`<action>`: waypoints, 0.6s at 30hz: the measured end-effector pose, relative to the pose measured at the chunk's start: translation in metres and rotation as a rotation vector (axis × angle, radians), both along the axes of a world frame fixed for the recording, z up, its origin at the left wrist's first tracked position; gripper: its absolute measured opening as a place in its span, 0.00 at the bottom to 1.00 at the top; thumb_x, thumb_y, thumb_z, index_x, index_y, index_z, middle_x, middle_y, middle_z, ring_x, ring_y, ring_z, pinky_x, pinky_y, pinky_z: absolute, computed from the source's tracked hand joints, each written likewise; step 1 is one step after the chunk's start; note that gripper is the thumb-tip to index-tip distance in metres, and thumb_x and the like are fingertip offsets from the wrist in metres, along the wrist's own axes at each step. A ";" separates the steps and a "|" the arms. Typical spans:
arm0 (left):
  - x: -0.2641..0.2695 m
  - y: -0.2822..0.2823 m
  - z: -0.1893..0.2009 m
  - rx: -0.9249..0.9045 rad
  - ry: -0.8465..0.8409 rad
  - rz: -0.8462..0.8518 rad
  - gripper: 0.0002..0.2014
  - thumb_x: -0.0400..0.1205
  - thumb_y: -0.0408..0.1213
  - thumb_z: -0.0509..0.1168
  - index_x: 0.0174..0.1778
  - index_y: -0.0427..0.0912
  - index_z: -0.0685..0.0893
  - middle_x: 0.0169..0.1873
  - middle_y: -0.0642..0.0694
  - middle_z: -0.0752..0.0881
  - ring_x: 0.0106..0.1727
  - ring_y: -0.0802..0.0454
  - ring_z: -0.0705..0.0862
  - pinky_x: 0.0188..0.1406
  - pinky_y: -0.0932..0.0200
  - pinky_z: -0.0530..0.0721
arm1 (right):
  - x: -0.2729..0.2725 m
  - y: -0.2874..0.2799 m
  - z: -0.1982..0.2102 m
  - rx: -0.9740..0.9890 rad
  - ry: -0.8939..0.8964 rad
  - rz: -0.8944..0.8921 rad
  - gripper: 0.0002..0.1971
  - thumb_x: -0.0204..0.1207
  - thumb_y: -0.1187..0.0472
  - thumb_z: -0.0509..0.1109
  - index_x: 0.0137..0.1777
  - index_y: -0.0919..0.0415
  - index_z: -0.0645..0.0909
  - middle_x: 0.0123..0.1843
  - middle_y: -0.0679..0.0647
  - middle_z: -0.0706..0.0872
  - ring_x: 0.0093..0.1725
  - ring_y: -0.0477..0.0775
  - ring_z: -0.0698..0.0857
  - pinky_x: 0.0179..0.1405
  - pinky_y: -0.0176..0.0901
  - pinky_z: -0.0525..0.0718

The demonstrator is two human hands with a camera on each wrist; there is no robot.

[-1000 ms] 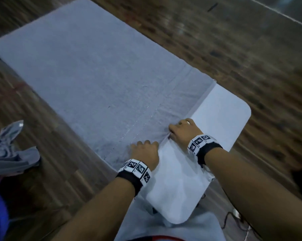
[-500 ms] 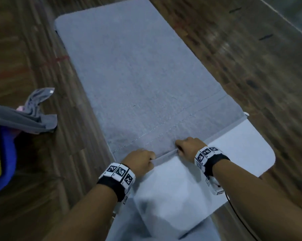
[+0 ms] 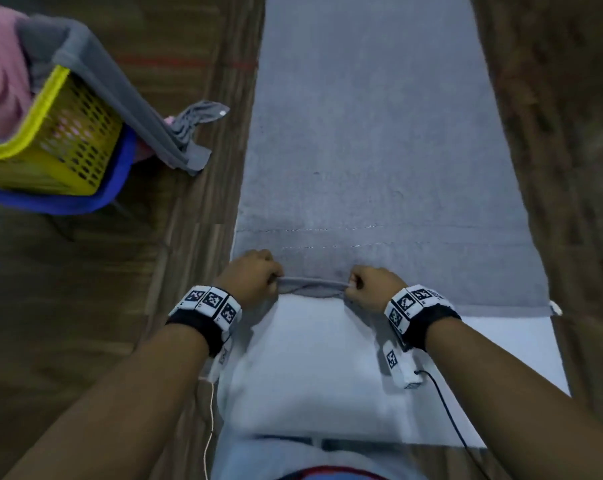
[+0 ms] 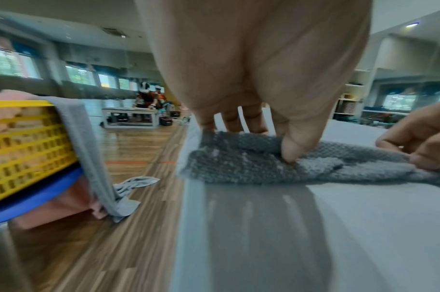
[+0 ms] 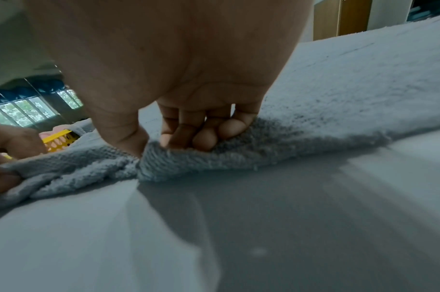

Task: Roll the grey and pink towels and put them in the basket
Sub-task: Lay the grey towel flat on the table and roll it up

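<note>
A long grey towel (image 3: 373,133) lies flat along a white table (image 3: 328,368). Its near edge (image 3: 312,284) is lifted and bunched between my two hands. My left hand (image 3: 255,278) pinches that edge near the towel's left side, thumb on the grey cloth (image 4: 239,158). My right hand (image 3: 369,284) pinches the same edge further right, with its fingers curled into the towel (image 5: 189,158). A pink towel (image 3: 0,71) sits heaped in the yellow basket (image 3: 57,140) at the upper left.
The yellow basket rests in a blue tub (image 3: 85,199) on the wooden floor (image 3: 85,306). A second grey towel (image 3: 120,98) hangs over the basket's rim down to the floor. In the left wrist view, a person (image 4: 149,98) works at a distant table.
The view has swung so the towel now runs straight away from me and the basket shows at the left. Both hands have lifted and gathered the towel's near edge.
</note>
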State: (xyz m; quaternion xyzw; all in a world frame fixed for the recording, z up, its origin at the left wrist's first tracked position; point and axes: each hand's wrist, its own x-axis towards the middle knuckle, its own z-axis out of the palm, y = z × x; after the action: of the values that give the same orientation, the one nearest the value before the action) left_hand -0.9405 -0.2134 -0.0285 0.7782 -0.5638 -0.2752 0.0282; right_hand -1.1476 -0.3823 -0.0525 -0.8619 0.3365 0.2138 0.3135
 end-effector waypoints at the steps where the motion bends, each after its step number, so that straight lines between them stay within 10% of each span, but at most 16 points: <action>1: 0.003 0.006 0.001 -0.015 -0.041 0.036 0.12 0.78 0.35 0.65 0.55 0.45 0.89 0.53 0.43 0.83 0.55 0.41 0.80 0.54 0.48 0.79 | -0.002 0.001 0.000 0.008 -0.024 0.001 0.07 0.75 0.52 0.62 0.37 0.51 0.72 0.32 0.51 0.83 0.31 0.51 0.80 0.28 0.40 0.74; 5: 0.018 0.028 0.004 -0.004 -0.141 0.157 0.13 0.79 0.35 0.67 0.58 0.45 0.88 0.57 0.43 0.83 0.56 0.39 0.83 0.55 0.47 0.81 | -0.008 0.003 -0.001 0.010 -0.078 -0.005 0.07 0.76 0.52 0.62 0.38 0.52 0.73 0.32 0.52 0.83 0.31 0.54 0.81 0.29 0.42 0.77; 18: 0.049 0.070 -0.011 -0.031 0.295 0.569 0.06 0.81 0.37 0.65 0.38 0.48 0.82 0.37 0.47 0.88 0.42 0.46 0.85 0.43 0.53 0.80 | -0.006 0.007 0.007 0.045 -0.085 -0.059 0.14 0.74 0.52 0.70 0.29 0.57 0.81 0.28 0.49 0.84 0.31 0.46 0.81 0.36 0.37 0.76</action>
State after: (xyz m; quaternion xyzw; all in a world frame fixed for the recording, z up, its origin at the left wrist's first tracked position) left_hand -0.8914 -0.1432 -0.0393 0.8559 -0.3175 -0.3574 0.1974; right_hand -1.1531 -0.3748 -0.0455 -0.8526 0.3433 0.1750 0.3531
